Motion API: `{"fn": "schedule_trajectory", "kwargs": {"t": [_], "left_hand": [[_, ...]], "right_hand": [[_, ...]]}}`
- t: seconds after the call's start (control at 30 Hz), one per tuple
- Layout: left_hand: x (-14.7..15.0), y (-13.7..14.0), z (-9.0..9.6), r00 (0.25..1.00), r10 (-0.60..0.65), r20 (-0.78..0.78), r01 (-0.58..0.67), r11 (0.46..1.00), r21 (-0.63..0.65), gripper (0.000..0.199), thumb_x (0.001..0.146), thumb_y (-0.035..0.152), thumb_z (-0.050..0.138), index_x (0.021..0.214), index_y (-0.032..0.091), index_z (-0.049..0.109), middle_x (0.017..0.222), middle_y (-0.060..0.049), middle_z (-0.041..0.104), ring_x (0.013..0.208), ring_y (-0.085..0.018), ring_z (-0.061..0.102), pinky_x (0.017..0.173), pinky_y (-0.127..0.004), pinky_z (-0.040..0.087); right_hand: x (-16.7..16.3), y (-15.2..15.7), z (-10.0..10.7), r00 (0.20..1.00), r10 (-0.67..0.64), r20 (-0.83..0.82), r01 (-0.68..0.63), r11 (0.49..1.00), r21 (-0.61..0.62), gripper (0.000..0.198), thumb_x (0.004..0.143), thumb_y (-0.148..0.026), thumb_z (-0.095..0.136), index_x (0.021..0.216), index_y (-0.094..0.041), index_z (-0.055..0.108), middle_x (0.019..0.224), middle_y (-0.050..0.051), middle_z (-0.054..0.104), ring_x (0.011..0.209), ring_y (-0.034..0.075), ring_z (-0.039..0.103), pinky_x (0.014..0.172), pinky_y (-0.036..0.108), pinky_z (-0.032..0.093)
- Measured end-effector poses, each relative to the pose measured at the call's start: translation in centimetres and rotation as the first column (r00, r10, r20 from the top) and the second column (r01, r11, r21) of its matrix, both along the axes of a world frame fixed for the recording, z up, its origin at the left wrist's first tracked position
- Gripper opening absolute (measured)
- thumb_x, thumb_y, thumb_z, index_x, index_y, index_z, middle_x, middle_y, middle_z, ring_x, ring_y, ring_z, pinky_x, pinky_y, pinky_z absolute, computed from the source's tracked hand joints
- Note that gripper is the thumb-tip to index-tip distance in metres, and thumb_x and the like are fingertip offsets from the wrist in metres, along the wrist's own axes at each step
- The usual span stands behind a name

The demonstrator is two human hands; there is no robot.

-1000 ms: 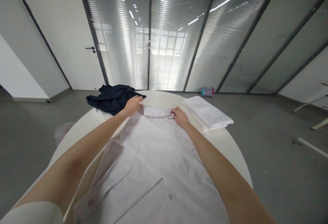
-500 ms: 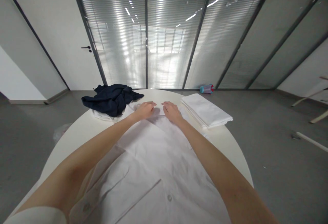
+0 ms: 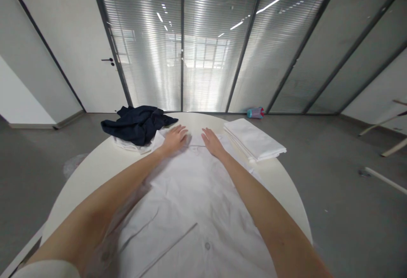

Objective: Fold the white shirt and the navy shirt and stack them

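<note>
A white button-up shirt (image 3: 193, 189) lies spread over the round table, its collar end away from me and a button showing near the front. My left hand (image 3: 174, 139) rests flat on the left side of the collar area with fingers apart. On the right side of the collar lies my right hand (image 3: 212, 142), fingers stretched out and palm down. Neither hand grips the cloth. Both forearms reach across the shirt and cover parts of its sides.
A crumpled dark navy garment (image 3: 138, 124) sits on white cloth at the table's back left. A folded white stack (image 3: 254, 139) lies at the back right. The white table (image 3: 79, 197) has a rounded edge. A blue-and-red item (image 3: 255, 113) is on the floor by the glass wall.
My left hand has moved slightly left and nearer, its fingers spreading. My right hand has flattened, with its fingers stretched out. The shirt's collar edge between them shows more.
</note>
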State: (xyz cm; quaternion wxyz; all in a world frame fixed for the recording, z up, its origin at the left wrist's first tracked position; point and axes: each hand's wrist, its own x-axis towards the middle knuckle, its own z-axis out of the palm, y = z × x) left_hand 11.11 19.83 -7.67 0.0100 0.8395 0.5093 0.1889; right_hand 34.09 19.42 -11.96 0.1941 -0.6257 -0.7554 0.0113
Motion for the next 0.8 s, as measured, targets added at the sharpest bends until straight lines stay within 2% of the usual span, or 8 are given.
{"fn": "schedule_trajectory", "kwargs": {"t": [0.1, 0.2, 0.27, 0.37, 0.53, 0.63, 0.73, 0.8], "left_hand": [[-3.2, 0.2, 1.5, 0.986, 0.169, -0.002, -0.168, 0.979, 0.114, 0.027, 0.098, 0.030, 0.048, 0.119, 0.021, 0.064, 0.131, -0.015, 0.057, 0.129, -0.034, 0.046, 0.106, -0.053, 0.038], [-6.3, 0.7, 2.6, 0.948, 0.317, -0.032, -0.314, 0.947, 0.070, 0.028, 0.093, 0.038, 0.054, 0.103, 0.017, 0.069, 0.118, -0.019, 0.061, 0.119, -0.040, 0.052, 0.098, -0.054, 0.041], [-7.6, 1.2, 3.1, 0.938, 0.339, -0.069, -0.341, 0.940, -0.014, 0.031, 0.086, 0.046, 0.064, 0.092, 0.016, 0.072, 0.107, -0.017, 0.065, 0.108, -0.038, 0.058, 0.089, -0.049, 0.046], [-8.5, 1.8, 3.6, 0.939, 0.333, -0.081, -0.339, 0.938, -0.070, 0.025, 0.082, 0.042, 0.070, 0.085, 0.017, 0.073, 0.102, -0.014, 0.066, 0.098, -0.032, 0.061, 0.081, -0.040, 0.048], [-8.3, 0.4, 3.8, 0.938, 0.345, -0.014, -0.343, 0.936, 0.075, 0.028, 0.090, 0.035, 0.063, 0.106, 0.014, 0.069, 0.118, -0.017, 0.058, 0.110, -0.033, 0.054, 0.090, -0.041, 0.045], [-7.8, -2.7, 4.2, 0.978, 0.205, 0.036, -0.208, 0.960, 0.187, 0.034, 0.094, 0.038, 0.060, 0.117, 0.014, 0.063, 0.123, -0.015, 0.056, 0.112, -0.030, 0.052, 0.097, -0.042, 0.042], [-6.0, -7.9, 4.5, 0.986, -0.163, 0.020, 0.158, 0.975, 0.155, 0.025, 0.098, 0.033, 0.053, 0.107, 0.012, 0.065, 0.109, -0.010, 0.062, 0.103, -0.023, 0.057, 0.096, -0.037, 0.043], [-4.0, -12.3, 4.5, 0.886, -0.464, 0.009, 0.463, 0.885, 0.040, 0.022, 0.098, 0.032, 0.054, 0.105, 0.015, 0.065, 0.102, -0.007, 0.065, 0.097, -0.019, 0.061, 0.092, -0.032, 0.045]], "right_hand": [[2.2, -0.6, 0.3, 0.995, -0.099, 0.033, 0.097, 0.994, 0.052, 0.055, 0.106, -0.038, 0.021, 0.150, -0.013, 0.042, 0.156, 0.014, 0.040, 0.147, 0.023, 0.030, 0.118, 0.039, 0.025], [3.7, -1.1, -0.1, 0.985, -0.121, 0.122, 0.122, 0.992, -0.005, 0.050, 0.104, -0.038, 0.030, 0.145, -0.015, 0.049, 0.152, 0.016, 0.045, 0.143, 0.027, 0.036, 0.116, 0.043, 0.028], [4.0, -1.2, -0.5, 0.978, -0.123, 0.166, 0.130, 0.991, -0.033, 0.048, 0.104, -0.039, 0.033, 0.141, -0.017, 0.053, 0.151, 0.016, 0.047, 0.142, 0.028, 0.038, 0.115, 0.044, 0.029], [3.9, -1.1, -0.7, 0.968, -0.139, 0.209, 0.147, 0.989, -0.022, 0.047, 0.104, -0.040, 0.033, 0.139, -0.017, 0.055, 0.149, 0.016, 0.049, 0.139, 0.029, 0.042, 0.114, 0.044, 0.031], [3.5, -2.0, 0.3, 0.961, -0.120, 0.249, 0.115, 0.993, 0.035, 0.046, 0.103, -0.039, 0.037, 0.137, -0.016, 0.056, 0.144, 0.016, 0.053, 0.137, 0.028, 0.044, 0.114, 0.041, 0.031], [3.6, -3.5, 1.7, 0.977, -0.101, 0.188, 0.098, 0.995, 0.023, 0.043, 0.103, -0.035, 0.038, 0.136, -0.016, 0.057, 0.141, 0.015, 0.057, 0.133, 0.026, 0.049, 0.113, 0.038, 0.033], [4.2, -5.2, 3.5, 0.986, -0.147, 0.077, 0.151, 0.988, -0.044, 0.040, 0.101, -0.026, 0.039, 0.135, -0.016, 0.058, 0.139, 0.014, 0.058, 0.128, 0.025, 0.053, 0.110, 0.035, 0.037], [4.9, -6.2, 5.1, 0.984, -0.175, 0.042, 0.179, 0.979, -0.099, 0.038, 0.100, -0.021, 0.040, 0.129, -0.016, 0.062, 0.135, 0.014, 0.061, 0.125, 0.025, 0.056, 0.106, 0.033, 0.041]]}}
